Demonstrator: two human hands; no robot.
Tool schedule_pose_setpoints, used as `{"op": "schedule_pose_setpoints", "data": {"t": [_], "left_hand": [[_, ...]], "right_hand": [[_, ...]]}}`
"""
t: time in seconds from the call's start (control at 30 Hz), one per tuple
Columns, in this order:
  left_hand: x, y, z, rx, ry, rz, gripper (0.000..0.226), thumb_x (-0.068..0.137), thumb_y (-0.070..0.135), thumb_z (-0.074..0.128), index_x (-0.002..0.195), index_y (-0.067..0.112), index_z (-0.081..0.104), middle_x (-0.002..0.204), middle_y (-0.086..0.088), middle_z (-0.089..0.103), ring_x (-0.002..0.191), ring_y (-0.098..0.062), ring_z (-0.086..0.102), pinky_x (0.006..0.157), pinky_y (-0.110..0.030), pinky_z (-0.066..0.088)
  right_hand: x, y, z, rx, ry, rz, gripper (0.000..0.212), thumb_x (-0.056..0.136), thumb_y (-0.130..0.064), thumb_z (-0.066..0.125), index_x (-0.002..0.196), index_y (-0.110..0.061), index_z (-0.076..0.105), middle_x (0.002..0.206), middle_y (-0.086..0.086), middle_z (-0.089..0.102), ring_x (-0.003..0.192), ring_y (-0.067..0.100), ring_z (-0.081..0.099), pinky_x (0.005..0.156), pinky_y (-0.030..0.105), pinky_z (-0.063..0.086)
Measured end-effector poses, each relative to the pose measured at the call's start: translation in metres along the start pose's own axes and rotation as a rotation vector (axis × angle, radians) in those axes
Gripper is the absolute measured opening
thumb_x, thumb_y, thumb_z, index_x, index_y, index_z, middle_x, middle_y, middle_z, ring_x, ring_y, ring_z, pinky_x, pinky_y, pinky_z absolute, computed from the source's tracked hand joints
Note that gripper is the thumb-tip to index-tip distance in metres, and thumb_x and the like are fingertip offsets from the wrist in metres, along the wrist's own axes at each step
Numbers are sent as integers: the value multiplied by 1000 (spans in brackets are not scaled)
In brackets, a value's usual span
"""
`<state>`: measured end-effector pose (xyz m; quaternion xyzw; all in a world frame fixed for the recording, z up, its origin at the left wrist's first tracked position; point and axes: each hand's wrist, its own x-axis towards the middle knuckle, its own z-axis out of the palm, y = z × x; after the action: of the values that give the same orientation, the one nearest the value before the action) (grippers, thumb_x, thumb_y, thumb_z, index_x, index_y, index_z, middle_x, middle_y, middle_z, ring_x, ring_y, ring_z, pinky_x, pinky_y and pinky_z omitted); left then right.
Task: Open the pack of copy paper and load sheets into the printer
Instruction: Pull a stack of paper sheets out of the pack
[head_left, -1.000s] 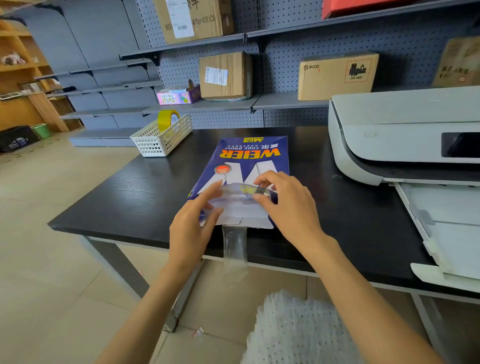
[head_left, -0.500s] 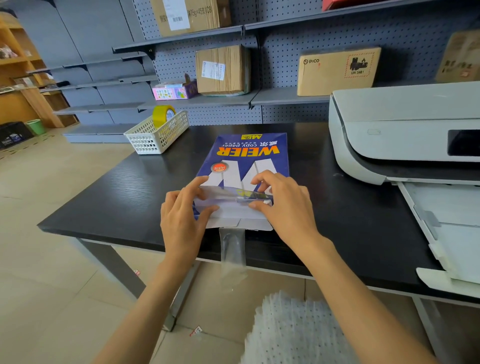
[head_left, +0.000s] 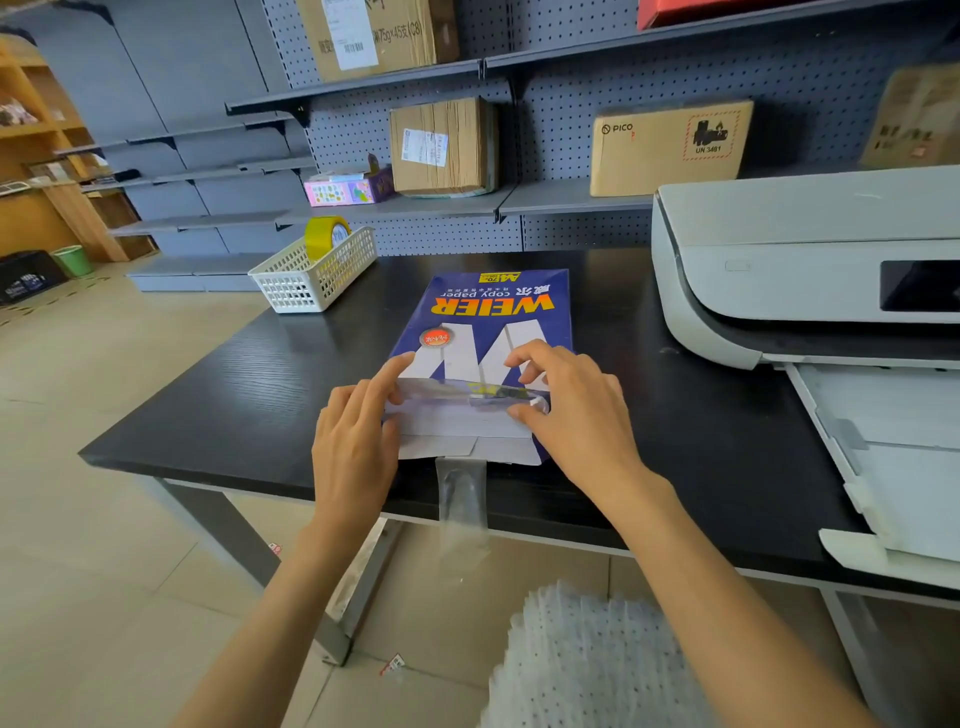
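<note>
Blue wrapping covers the pack of copy paper (head_left: 488, 332), which lies flat on the black surface (head_left: 234, 395) near its front edge, its printed name reading upside down from the wearer's side. The near end of the pack is unfolded, with white flaps spread open and pale sheet edges showing beneath. The left hand (head_left: 353, 441) rests at the pack's near left corner, palm down and fingers loosely spread, its forefinger stretched onto the top of the wrapper; it grips nothing that I can make out. The right hand (head_left: 576, 410) sits on the near right part of the pack, with its fingers curled over the top face and its thumb pressed against the folded end flap, pinching that flap between thumb and fingers. A strip of clear tape (head_left: 461, 499) hangs from the middle of the open end, down over the front edge of the surface, between the two wrists. The printer (head_left: 779, 265) stands on the same surface to the right of the pack, apart from it, with its white paper tray (head_left: 893, 457) extended toward the front, beside the right forearm. A white basket (head_left: 306, 275) holding a roll of yellow tape (head_left: 324, 236) stands at the far left of the surface, well apart from both hands.
</note>
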<state>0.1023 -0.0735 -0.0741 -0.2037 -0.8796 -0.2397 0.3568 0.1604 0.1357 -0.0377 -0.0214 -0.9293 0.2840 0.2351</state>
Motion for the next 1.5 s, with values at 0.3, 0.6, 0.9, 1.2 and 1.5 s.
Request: {"op": "schedule_pose_setpoints", "data": {"t": [0.3, 0.6, 0.9, 1.2, 1.5], "left_hand": [[-9, -8, -12, 34, -23, 68, 67, 74, -17, 60, 122, 27, 47, 107, 3, 63, 97, -21, 50, 75, -34, 45], [-17, -37, -31, 264, -25, 365, 60, 63, -12, 78, 106, 20, 52, 103, -7, 61, 96, -25, 51, 68, -31, 36], [-21, -42, -42, 243, -19, 439, 65, 48, -8, 89, 96, 21, 56, 101, -5, 50, 82, -24, 42, 56, -33, 46], [-18, -6, -22, 364, -13, 355, 47, 72, -2, 61, 113, 19, 71, 96, 5, 75, 83, -26, 53, 63, -34, 35], [-4, 40, -16, 274, -181, 148, 40, 76, 7, 75, 113, 18, 69, 99, -2, 76, 77, -28, 72, 43, -34, 53]], "right_hand": [[-7, 3, -29, -86, -101, -30, 48, 85, -3, 68, 118, -34, 53, 111, -14, 59, 102, 13, 52, 68, 29, 43], [-7, 9, -46, -181, -199, -171, 28, 88, -8, 65, 72, -23, 48, 94, -11, 58, 90, 7, 48, 58, 11, 34], [-7, 11, -58, -153, -267, -174, 14, 93, -14, 63, 81, -22, 64, 106, -13, 59, 111, 7, 50, 72, 21, 44], [-21, -39, -44, -12, -210, -283, 20, 96, -19, 57, 108, -29, 70, 110, -11, 63, 103, 12, 57, 83, 30, 49], [-11, -45, -5, -145, -317, -132, 33, 98, -7, 52, 128, -19, 59, 127, 8, 63, 118, 28, 58, 92, 36, 52]]}}
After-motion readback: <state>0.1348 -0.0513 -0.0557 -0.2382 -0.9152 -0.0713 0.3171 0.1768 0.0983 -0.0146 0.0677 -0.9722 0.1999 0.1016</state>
